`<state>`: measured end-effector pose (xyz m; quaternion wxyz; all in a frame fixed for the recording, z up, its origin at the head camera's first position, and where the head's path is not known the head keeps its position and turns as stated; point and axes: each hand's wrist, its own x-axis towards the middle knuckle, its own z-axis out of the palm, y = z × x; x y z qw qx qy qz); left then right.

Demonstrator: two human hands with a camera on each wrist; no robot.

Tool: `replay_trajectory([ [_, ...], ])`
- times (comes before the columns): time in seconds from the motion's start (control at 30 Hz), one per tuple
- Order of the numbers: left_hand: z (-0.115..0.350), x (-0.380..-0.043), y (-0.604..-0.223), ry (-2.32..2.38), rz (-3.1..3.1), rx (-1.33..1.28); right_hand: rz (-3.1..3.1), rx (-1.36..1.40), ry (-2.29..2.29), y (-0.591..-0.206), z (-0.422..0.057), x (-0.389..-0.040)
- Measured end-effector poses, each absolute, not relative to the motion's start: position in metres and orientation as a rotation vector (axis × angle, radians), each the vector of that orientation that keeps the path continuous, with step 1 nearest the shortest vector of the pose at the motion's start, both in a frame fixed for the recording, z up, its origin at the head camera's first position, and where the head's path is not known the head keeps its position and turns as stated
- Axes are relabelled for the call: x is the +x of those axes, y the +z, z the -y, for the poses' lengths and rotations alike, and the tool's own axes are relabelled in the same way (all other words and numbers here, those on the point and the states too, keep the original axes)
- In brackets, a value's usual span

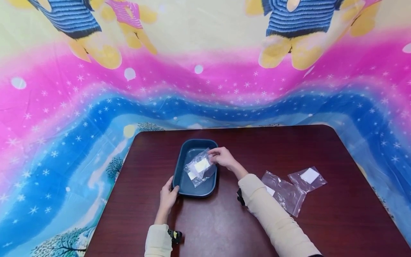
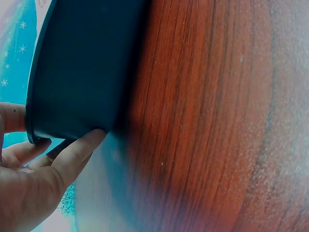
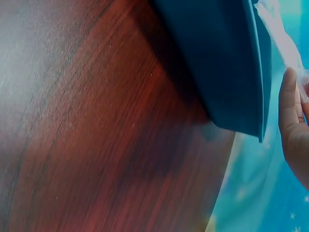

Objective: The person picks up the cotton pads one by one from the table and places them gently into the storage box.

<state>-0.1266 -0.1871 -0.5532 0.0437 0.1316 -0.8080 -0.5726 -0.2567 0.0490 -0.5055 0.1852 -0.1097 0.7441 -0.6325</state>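
A dark blue-grey rectangular tray (image 1: pixel 196 193) stands towards the back of the table. At its near left corner my left hand (image 1: pixel 168 196) grips the rim, thumb over the edge; in the left wrist view its fingers (image 2: pixel 79 152) lie along the outer wall. My right hand (image 1: pixel 223 158) is over the tray's right side and pinches a clear plastic bag (image 1: pixel 208 171) with a white label. That bag overlaps another white patch inside the tray in the head view. In the right wrist view the right hand (image 3: pixel 294 125) shows only partly, beside the tray's rim.
More clear zip bags (image 1: pixel 289 196) with white labels lie on the table to the right, partly behind the right sleeve (image 1: pixel 273 210). One labelled bag (image 1: pixel 309 176) lies farthest right. A printed cloth (image 1: pixel 205 85) hangs behind the brown table (image 1: pixel 337 214).
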Motion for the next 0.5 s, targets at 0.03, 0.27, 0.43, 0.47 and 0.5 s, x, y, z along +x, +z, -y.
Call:
replay_trajectory([
  [0.03, 0.187, -0.127, -0.553, -1.753, 2.470, 0.405, -2.110, -0.314, -1.763, -0.506, -0.046, -0.257],
  [0.27, 0.188, -0.126, -0.552, -1.769, 2.468, 0.404, -2.147, -0.309, -1.701, -0.506, -0.029, -0.252],
  [0.43, 0.187, -0.126, -0.553, -1.768, 2.461, 0.403, -2.167, -0.294, -1.658, -0.515, -0.021, -0.253],
  [0.47, 0.187, -0.126, -0.553, -1.767, 2.459, 0.406, -2.173, -0.297, -1.637, -0.514, -0.020, -0.252],
  [0.5, 0.188, -0.126, -0.554, -1.767, 2.457, 0.407, -2.181, -0.301, -1.618, -0.514, -0.020, -0.252],
])
